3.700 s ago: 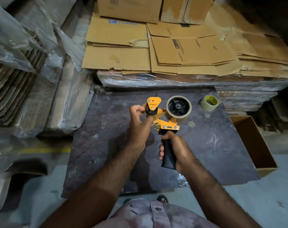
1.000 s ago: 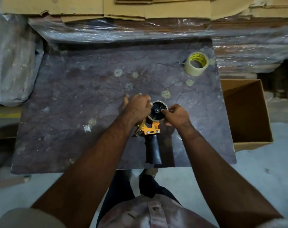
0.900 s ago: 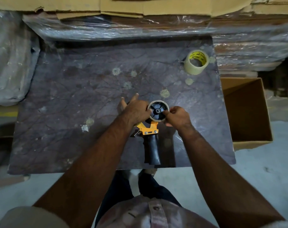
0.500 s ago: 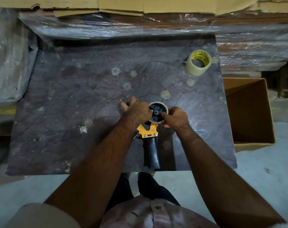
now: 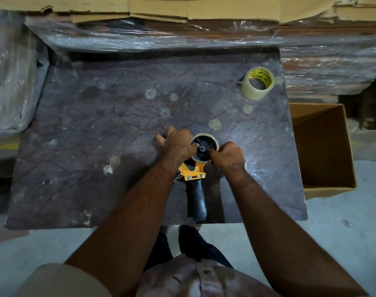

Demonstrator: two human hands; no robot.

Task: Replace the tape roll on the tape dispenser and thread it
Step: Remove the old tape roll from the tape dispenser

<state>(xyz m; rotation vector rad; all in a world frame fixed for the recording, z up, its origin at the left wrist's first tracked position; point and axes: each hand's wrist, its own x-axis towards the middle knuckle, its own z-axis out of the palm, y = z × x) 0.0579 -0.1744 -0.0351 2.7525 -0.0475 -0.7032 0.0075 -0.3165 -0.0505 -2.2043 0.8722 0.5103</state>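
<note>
Top-down view from a head cam. A tape dispenser [image 5: 193, 174] lies flat on a dark stone bench [image 5: 118, 125], near the front edge, black handle pointing toward the person. Both hands work at its round hub, which carries a spent core [image 5: 205, 136]: just a thin tan ring w/ almost no tape left, around a black spoked wheel.

Left hand [image 5: 178, 146] is pressed over the dispenser's front end, fingers [image 5: 165, 136] curled down on it, thumb reaching in to the wheel's left side. Right hand [image 5: 226, 155] has its fingers closed on the ring's right edge; exactly how tight, can't tell.

Step in hand, as I read it: removing the old core, i.e. the first part of the swap. Next move likely calls for holding the frame still w/ the left hand and pulling the ring straight up off the wheel, then reaching far right for the new roll.

New tape roll [image 5: 258, 83] sits on its side at the bench's far right corner, well apart from the hands: pale translucent tape, yellow printed inner core, looks full. The dispenser has an orange-yellow frame w/ screws where it meets the handle. An open cardboard box [image 5: 324, 146] stands on the floor just right of the bench.
</note>
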